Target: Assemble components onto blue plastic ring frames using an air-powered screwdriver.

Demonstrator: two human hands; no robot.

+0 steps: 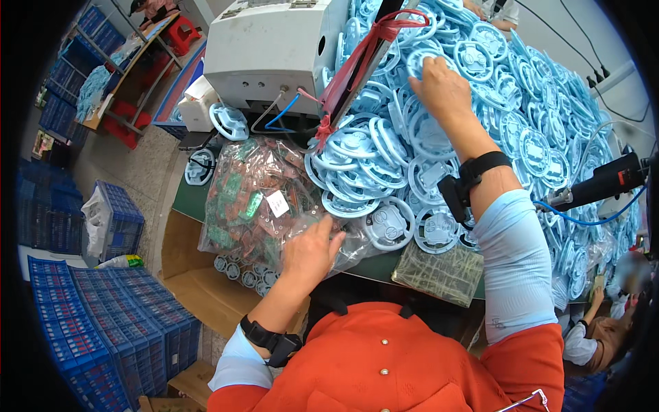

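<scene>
On the crowded green bench (180,196), left hand (312,250) pinches a plastic bag (257,199); right hand (443,86) grips blue wheels (535,137).

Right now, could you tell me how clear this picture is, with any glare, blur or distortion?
Head view: even, bright light; strong fisheye bending and a black rim; glare on the clear bag under the left hand; the right hand on the blue wheels is sharp; a blurred patch at the right edge.
</scene>
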